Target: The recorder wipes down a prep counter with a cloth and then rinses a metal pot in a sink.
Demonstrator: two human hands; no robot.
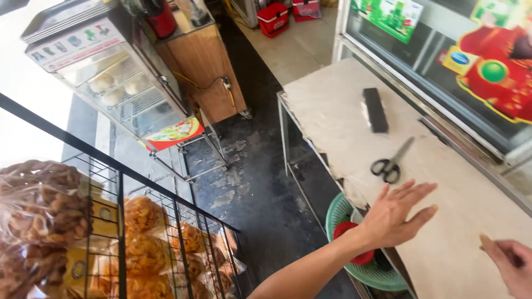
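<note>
Scissors (392,160) lie flat on the table (332,111), long axis diagonal: blades point up-right, black handles down-left. Left hand (394,216) hovers just below them, open, fingers extended. Right hand (512,263), partly cropped, state indeterminable.

Left hand (396,213) is stretched out flat and open, fingers together and pointing up to the right, thumb tucked along the edge. Bare forearm runs in from the bottom middle. Right hand (512,263) only pokes in at the bottom right corner, fingers loosely curled, nothing gripped.
</note>
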